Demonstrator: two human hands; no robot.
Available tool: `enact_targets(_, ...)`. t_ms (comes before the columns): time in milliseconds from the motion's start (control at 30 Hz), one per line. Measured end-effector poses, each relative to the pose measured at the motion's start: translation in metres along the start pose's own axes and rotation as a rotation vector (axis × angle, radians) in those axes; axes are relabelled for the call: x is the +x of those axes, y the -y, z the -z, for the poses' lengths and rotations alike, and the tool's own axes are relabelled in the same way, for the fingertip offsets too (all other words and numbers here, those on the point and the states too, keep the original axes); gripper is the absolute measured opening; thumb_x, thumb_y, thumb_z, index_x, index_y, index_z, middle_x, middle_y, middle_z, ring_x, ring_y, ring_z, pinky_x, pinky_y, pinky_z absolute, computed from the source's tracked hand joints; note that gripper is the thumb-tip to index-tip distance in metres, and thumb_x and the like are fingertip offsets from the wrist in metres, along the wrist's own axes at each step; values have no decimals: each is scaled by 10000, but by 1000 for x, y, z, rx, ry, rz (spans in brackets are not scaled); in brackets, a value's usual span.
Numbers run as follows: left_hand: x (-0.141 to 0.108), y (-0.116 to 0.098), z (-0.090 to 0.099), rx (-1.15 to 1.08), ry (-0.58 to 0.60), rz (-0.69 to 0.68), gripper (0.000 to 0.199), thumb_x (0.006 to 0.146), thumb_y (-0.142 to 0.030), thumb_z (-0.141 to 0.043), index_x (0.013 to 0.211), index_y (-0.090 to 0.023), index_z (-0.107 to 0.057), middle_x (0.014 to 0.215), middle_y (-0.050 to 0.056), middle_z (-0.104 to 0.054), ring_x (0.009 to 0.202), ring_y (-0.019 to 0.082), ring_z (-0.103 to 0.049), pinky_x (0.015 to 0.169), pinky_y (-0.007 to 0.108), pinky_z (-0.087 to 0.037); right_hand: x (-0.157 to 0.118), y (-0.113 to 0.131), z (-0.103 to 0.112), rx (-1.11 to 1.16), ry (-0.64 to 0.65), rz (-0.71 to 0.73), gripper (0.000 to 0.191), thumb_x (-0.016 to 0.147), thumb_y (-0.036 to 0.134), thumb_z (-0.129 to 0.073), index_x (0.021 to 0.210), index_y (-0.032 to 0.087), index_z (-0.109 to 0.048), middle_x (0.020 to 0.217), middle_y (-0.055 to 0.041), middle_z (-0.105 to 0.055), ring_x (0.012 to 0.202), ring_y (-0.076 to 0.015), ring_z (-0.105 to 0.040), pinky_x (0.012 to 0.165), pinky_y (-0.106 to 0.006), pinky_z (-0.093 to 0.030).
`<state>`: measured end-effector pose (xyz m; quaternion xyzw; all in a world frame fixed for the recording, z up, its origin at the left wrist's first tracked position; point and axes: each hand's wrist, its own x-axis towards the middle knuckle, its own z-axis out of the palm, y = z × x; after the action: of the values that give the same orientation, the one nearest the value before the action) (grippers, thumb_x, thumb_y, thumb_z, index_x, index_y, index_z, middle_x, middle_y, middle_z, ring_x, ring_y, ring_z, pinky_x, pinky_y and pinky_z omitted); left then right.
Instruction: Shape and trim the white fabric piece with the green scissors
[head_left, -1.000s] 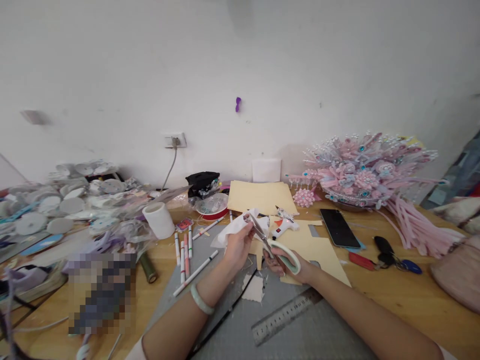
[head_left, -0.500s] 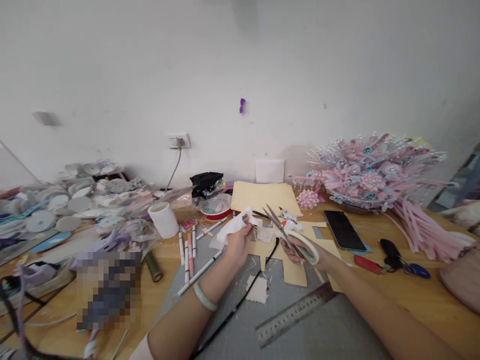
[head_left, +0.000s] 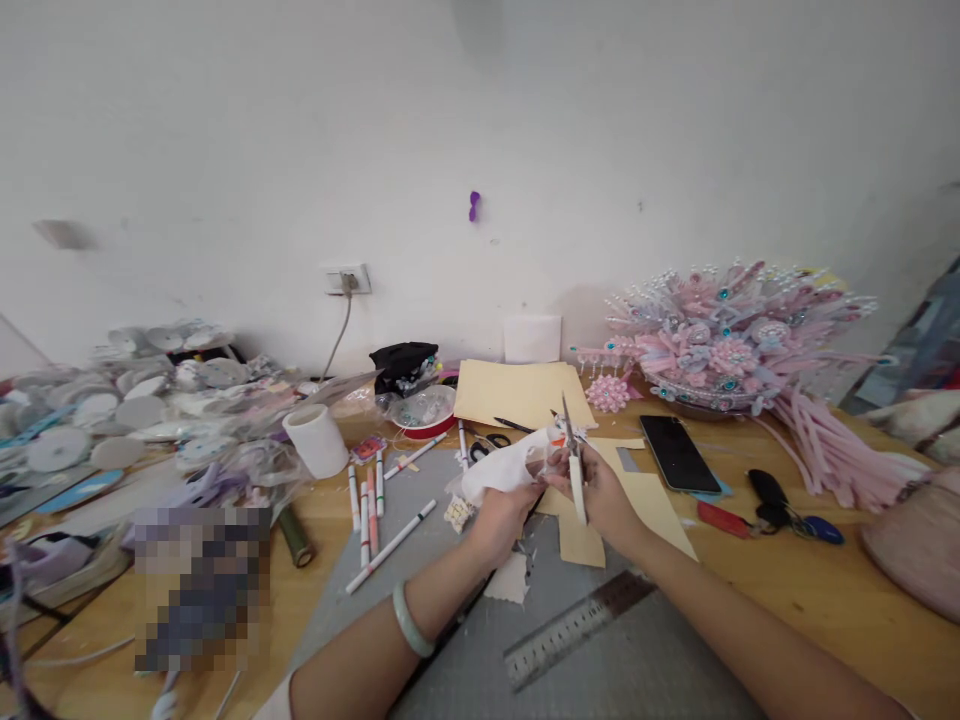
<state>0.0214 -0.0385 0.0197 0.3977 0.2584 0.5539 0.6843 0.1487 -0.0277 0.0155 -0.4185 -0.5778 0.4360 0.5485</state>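
Observation:
My left hand [head_left: 504, 525] is closed on a soft white sheet [head_left: 495, 470], cloth or tissue, which bunches up and hangs off to the left. Scissors [head_left: 576, 480] with pale handles are in my right hand [head_left: 606, 500], their blades pointing up and away. The fingertips of both hands meet at the right end of the sheet; whether the right fingers also pinch it I cannot tell. Below the hands lie a cut piece of yellowish card [head_left: 581, 545] and a small pale scrap [head_left: 510, 580] on the grey cutting mat [head_left: 450, 665].
A steel ruler [head_left: 577, 625] lies nearer me. Several markers [head_left: 390, 550] and a white paper roll [head_left: 316, 440] are at left. A black phone [head_left: 679, 455], keys [head_left: 772, 500] and a pink beaded headpiece [head_left: 727, 345] are at right. Yellowish sheets [head_left: 521, 390] lie behind.
My left hand has carried the white sheet right, and my right hand has come in to meet it. The scissors have swung from slanting left to nearly upright. Dark-handled scissors now show behind the sheet.

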Motion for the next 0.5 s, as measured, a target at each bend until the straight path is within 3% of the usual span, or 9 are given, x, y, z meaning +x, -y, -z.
enact_targets(233, -5, 6, 0, -93, 18, 31, 446, 560, -15, -604, 971, -181, -652, 1094, 81, -624, 1104, 284, -501, 954, 372, -368, 2, -11, 7, -180, -37, 30, 174, 648, 266, -624, 750, 204, -498, 690, 2, -547, 713, -174, -501, 676, -294, -385)
enact_targets(333, -3, 8, 4, -149, -33, 101, 321, 570, -70, -627, 880, -144, -665, 990, 96, -662, 1027, 256, -556, 955, 363, -370, 1, -13, 9, -240, -37, 46, 147, 647, 241, -621, 693, 206, -486, 614, 19, -510, 652, -161, -478, 631, -280, -363)
enact_targets(500, 7, 8, 13, -328, -243, 114, 63, 648, -119, -587, 702, -130, -617, 731, 54, -660, 750, 148, -622, 885, 309, -428, -1, -11, 2, -53, -5, 40, 205, 638, 302, -648, 720, 200, -491, 671, 9, -516, 680, -159, -476, 673, -301, -378)
